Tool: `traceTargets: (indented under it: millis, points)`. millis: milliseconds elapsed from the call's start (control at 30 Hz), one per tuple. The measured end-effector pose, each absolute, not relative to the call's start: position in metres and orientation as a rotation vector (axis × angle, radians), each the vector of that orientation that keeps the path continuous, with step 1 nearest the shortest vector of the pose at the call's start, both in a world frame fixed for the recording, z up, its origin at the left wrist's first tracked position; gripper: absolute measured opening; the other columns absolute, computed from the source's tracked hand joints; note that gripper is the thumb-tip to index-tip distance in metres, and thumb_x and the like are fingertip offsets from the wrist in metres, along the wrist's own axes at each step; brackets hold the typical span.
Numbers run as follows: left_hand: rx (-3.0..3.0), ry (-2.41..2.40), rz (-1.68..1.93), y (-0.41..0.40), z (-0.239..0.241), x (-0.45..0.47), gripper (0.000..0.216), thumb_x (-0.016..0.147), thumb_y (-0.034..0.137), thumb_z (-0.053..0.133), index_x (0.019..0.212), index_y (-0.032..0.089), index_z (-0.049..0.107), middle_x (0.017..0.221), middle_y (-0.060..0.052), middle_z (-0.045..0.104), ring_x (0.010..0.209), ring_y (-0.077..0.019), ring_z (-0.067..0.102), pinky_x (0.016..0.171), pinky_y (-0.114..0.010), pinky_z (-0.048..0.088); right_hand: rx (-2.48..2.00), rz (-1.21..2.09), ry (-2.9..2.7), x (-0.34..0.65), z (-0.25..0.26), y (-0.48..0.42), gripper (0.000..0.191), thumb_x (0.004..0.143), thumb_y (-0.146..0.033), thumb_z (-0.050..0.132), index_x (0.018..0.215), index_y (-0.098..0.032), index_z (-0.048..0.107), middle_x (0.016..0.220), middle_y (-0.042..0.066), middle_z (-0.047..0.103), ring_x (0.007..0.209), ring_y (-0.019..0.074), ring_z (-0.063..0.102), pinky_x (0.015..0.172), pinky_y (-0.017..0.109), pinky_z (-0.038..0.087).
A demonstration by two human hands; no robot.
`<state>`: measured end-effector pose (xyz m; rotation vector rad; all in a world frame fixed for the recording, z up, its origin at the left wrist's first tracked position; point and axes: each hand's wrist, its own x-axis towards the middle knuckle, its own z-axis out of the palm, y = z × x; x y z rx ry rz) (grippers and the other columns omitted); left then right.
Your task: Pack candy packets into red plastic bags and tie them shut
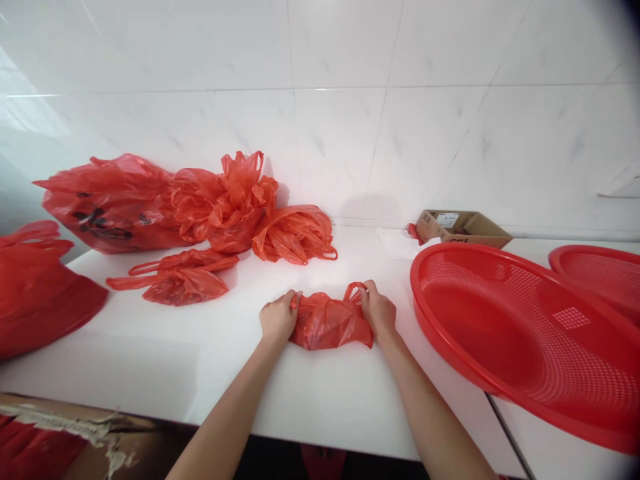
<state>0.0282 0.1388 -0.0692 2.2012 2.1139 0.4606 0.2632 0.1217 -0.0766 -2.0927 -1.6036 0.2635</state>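
Observation:
A small red plastic bag (pixel 330 325) lies on the white table (pixel 320 407) in front of me, something bulky wrapped inside that I cannot make out. My left hand (pixel 280 316) is closed on the bag's left end. At its right end, my right hand (pixel 379 309) pinches a looped handle of the same bag. Another flattened red bag (pixel 187 283) with its handles stretched leftward rests to the left. Behind it, crumpled red bags (pixel 295 233) are heaped near the wall.
Large filled red bags (pixel 115 207) stand at the back left, another (pixel 43 293) at the left edge. A big red perforated basket (pixel 480 333) covers the right side, a second basket (pixel 605 273) behind it. An open cardboard box (pixel 465 227) sits by the tiled wall. A torn carton (pixel 90 440) is at lower left.

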Motion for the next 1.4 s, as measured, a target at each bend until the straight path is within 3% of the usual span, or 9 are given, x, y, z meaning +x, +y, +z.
traceTargets:
  millis: [167, 400, 767, 900, 967, 1033, 1233, 1333, 1400]
  points:
    - [2.095, 2.118, 0.552, 0.136, -0.069, 0.023, 0.043, 0.098, 0.050, 0.028, 0.082, 0.027, 0.060, 0.077, -0.002, 0.068, 0.070, -0.0190, 0.061, 0.060, -0.026, 0.031, -2.040, 0.299, -1.497, 0.265, -0.082, 0.125, 0.024, 0.098, -0.036, 0.034, 0.105, -0.025, 0.054, 0.059, -0.004, 0.049, 0.052, 0.0134, 0.040, 0.055, 0.024, 0.019]
    - [1.874, 2.251, 0.677, 0.140, -0.068, 0.000, 0.047, 0.097, 0.052, 0.022, 0.093, 0.027, 0.062, 0.085, -0.007, 0.063, 0.077, -0.0227, 0.059, 0.062, -0.028, 0.034, -1.932, 0.392, -1.214, 0.272, -0.087, 0.128, 0.021, 0.092, -0.026, 0.031, 0.099, -0.024, 0.050, 0.064, -0.002, 0.056, 0.057, 0.0171, 0.049, 0.055, 0.024, 0.028]
    - [1.787, 2.085, 0.720, 0.140, -0.056, -0.019, 0.046, 0.095, 0.050, 0.029, 0.071, 0.023, 0.057, 0.064, -0.003, 0.064, 0.062, -0.0206, 0.060, 0.057, -0.028, 0.043, -1.660, 0.629, -1.015, 0.278, -0.089, 0.130, 0.012, 0.085, -0.033, 0.036, 0.083, -0.025, 0.045, 0.058, -0.004, 0.052, 0.050, 0.0148, 0.050, 0.048, 0.024, 0.037]
    - [1.968, 1.944, 0.878, 0.143, -0.019, -0.015, 0.025, 0.089, 0.038, 0.048, 0.104, 0.022, 0.060, 0.106, -0.006, 0.069, 0.093, -0.0220, 0.064, 0.082, -0.034, 0.049, -1.560, 0.725, -0.984, 0.282, -0.090, 0.135, 0.014, 0.082, -0.037, 0.041, 0.081, -0.024, 0.046, 0.058, -0.004, 0.051, 0.051, 0.0142, 0.050, 0.048, 0.024, 0.040]
    - [2.124, 1.851, 0.929, 0.143, -0.003, 0.000, 0.032, 0.089, 0.035, 0.051, 0.118, 0.023, 0.056, 0.128, -0.008, 0.060, 0.115, -0.0250, 0.055, 0.098, -0.040, 0.041, -1.501, 0.774, -0.965, 0.283, -0.090, 0.138, 0.016, 0.082, -0.039, 0.043, 0.082, -0.023, 0.046, 0.057, -0.004, 0.051, 0.051, 0.0138, 0.051, 0.049, 0.024, 0.042]
    - [2.307, 1.667, 0.855, 0.143, 0.003, 0.019, 0.030, 0.087, 0.031, 0.055, 0.116, 0.028, 0.061, 0.131, -0.003, 0.059, 0.121, -0.0242, 0.050, 0.104, -0.038, 0.036, -1.443, 0.809, -0.949, 0.284, -0.089, 0.139, 0.020, 0.081, -0.043, 0.044, 0.084, -0.023, 0.046, 0.058, -0.004, 0.052, 0.052, 0.0136, 0.053, 0.051, 0.025, 0.045]
    - [2.519, 1.412, 0.534, 0.145, -0.026, 0.057, 0.047, 0.072, 0.007, 0.057, 0.113, 0.028, 0.066, 0.114, -0.004, 0.068, 0.101, -0.0259, 0.060, 0.092, -0.039, 0.044, -1.319, 0.795, -1.019, 0.269, -0.071, 0.128, 0.038, 0.086, -0.051, 0.044, 0.110, -0.022, 0.041, 0.090, 0.005, 0.066, 0.073, 0.0155, 0.063, 0.072, 0.031, 0.051]
    - [2.522, 1.455, 0.507, 0.146, -0.037, 0.060, 0.046, 0.075, 0.008, 0.055, 0.118, 0.024, 0.063, 0.109, -0.009, 0.068, 0.103, -0.0286, 0.058, 0.093, -0.043, 0.042, -1.338, 0.752, -1.185, 0.251, -0.065, 0.117, 0.058, 0.074, -0.047, 0.064, 0.123, -0.024, 0.041, 0.100, 0.005, 0.064, 0.088, 0.0193, 0.062, 0.081, 0.034, 0.048]
    - [2.512, 1.466, 0.503, 0.147, -0.038, 0.057, 0.038, 0.080, 0.013, 0.055, 0.115, 0.022, 0.063, 0.105, -0.011, 0.068, 0.103, -0.0294, 0.058, 0.093, -0.044, 0.041, -1.382, 0.705, -1.373, 0.244, -0.065, 0.113, 0.054, 0.073, -0.038, 0.064, 0.122, -0.024, 0.046, 0.100, 0.003, 0.063, 0.091, 0.0200, 0.060, 0.082, 0.034, 0.047]
